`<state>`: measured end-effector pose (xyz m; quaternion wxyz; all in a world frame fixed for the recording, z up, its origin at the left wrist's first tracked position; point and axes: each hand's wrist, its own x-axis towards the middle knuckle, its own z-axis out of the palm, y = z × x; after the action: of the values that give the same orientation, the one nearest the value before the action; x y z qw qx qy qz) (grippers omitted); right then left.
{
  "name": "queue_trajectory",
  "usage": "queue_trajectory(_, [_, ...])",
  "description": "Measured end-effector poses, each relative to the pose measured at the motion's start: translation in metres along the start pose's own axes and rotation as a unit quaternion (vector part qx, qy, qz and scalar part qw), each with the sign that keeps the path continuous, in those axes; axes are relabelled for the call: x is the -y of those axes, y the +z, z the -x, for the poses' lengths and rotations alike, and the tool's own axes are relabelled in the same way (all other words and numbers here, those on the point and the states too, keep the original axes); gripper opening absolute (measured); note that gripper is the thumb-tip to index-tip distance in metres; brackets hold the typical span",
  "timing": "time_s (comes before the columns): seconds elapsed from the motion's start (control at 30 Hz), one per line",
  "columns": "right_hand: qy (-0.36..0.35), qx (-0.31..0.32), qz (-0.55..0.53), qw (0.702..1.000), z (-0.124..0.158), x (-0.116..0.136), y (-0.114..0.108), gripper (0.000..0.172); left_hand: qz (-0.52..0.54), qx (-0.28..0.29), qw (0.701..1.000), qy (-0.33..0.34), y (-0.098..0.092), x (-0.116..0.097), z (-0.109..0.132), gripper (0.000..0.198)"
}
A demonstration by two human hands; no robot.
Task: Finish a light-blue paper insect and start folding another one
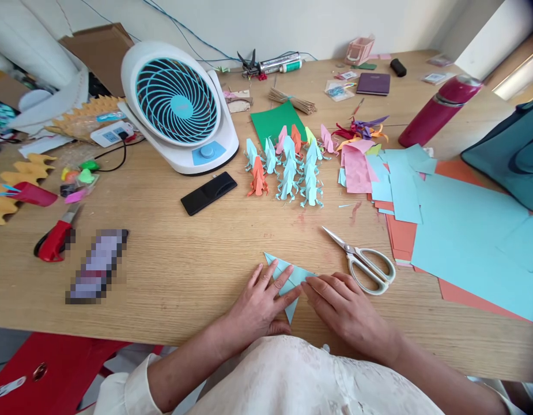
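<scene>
Lying at lower centre, the paper triangle (278, 267) is pinned by the spread left hand (258, 304) and right hand (344, 308); a skewed crease could be caused by slippage.

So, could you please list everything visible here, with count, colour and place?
table: one, light wood, under everything
paper triangle: one, light blue, near front edge, under both hands
scissors: one, pale handles, right of the triangle
folded paper figures: many, mostly light blue, some orange and pink, table middle
paper sheets: many, light blue, orange, pink, right side
green sheet: one, green, behind the figures
fan: one, white and blue, back left
phone: one, black, before the fan
bottle: one, dark red, back right
notebook: one, dark purple, far back
left hand: one, flat on the triangle
right hand: one, fingertips on the triangle
</scene>
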<state>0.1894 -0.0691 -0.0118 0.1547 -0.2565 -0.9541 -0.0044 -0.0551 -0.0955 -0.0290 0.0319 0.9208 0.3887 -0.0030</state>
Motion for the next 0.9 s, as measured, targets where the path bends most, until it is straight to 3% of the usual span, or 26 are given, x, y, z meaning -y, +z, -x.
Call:
queue_trajectory(0.23, [0.014, 0.013, -0.013, 1.0, -0.014, 0.006, 0.012, 0.033, 0.028, -0.009, 0.999, -0.011, 0.005, 0.002, 0.0, 0.083])
queue_trajectory(0.7, [0.073, -0.007, 0.013, 0.997, -0.001, 0.012, 0.016, 0.03, 0.007, 0.003, 1.0, -0.025, 0.011, 0.0, 0.003, 0.093])
queue_trajectory(0.9, [0.07, -0.004, 0.014, 0.997, 0.004, 0.011, 0.017, 0.032, 0.023, 0.038, 0.999, -0.03, 0.003, 0.002, 0.001, 0.093])
